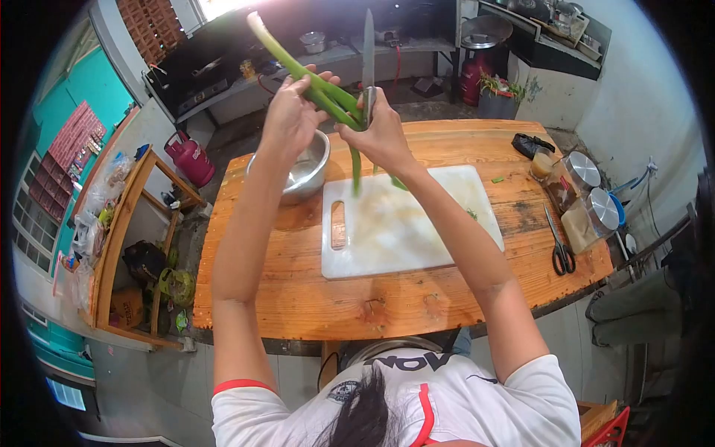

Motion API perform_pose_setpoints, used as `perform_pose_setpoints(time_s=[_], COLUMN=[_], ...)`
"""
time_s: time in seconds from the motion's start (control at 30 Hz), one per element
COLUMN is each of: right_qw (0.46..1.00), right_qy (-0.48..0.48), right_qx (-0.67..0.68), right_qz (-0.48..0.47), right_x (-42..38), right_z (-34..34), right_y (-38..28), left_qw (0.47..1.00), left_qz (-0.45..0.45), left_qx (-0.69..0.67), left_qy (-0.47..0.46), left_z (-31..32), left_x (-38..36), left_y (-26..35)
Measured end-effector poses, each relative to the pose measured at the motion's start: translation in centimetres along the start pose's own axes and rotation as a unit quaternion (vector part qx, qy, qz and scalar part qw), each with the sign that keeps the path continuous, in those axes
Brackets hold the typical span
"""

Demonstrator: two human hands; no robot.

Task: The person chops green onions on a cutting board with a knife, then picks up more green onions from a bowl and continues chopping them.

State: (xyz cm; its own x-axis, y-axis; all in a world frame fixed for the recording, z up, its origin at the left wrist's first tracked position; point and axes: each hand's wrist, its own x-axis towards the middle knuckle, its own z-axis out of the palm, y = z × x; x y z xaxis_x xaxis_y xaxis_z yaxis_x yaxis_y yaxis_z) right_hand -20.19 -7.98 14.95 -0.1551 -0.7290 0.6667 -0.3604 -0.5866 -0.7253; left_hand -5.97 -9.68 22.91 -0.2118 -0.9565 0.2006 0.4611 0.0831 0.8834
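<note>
My left hand (294, 112) is closed around a long green leek-like stalk (320, 93), whose pale end points up and to the left. My right hand (378, 130) grips a knife (369, 52) with its blade upright, and also touches the green leaves near the handle. The leaf ends hang down over a white cutting board (402, 223) on the wooden table (275, 298). Beneath my left forearm, partly hidden, stands a metal bowl (307, 175).
Black scissors (562, 257), lidded jars (577, 175) and a black plastic bag (532, 144) lie at the table's right. A pink gas cylinder (190, 159) stands at the left. Another person's legs (640, 305) show at the right.
</note>
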Motion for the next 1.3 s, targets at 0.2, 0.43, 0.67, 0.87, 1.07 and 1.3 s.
perform_pose_setpoints(time_s=[0.2, 0.43, 0.67, 0.87, 1.07, 1.3], right_qw=[0.979, 0.925, 0.925, 0.896, 0.898, 0.961], right_qy=[-0.198, -0.317, -0.376, -0.414, -0.421, -0.161], right_qx=[0.026, 0.192, 0.001, -0.157, -0.119, -0.004], right_qz=[0.031, 0.086, 0.062, 0.002, 0.052, 0.223], right_x=[-0.2, -1.7, -1.4, -3.2, -7.8, -7.7], right_z=[-1.5, 0.3, -0.9, -1.3, -2.1, -10.1], right_y=[1.8, 2.0, 1.3, 4.4, 7.5, 3.3], left_qw=[0.998, 0.978, 0.969, 0.94, 0.923, 0.798], left_qz=[-0.007, -0.05, -0.042, -0.144, -0.266, -0.372], left_qx=[-0.038, -0.155, -0.176, -0.242, -0.203, 0.473], left_qy=[0.042, 0.128, 0.168, 0.192, 0.192, 0.008], left_z=[-4.0, -7.2, -11.7, -18.5, -21.2, -22.5], left_x=[-1.7, -3.8, -6.3, -13.6, -20.6, -21.6], left_y=[1.4, 0.5, -0.6, -7.5, -8.7, -4.9])
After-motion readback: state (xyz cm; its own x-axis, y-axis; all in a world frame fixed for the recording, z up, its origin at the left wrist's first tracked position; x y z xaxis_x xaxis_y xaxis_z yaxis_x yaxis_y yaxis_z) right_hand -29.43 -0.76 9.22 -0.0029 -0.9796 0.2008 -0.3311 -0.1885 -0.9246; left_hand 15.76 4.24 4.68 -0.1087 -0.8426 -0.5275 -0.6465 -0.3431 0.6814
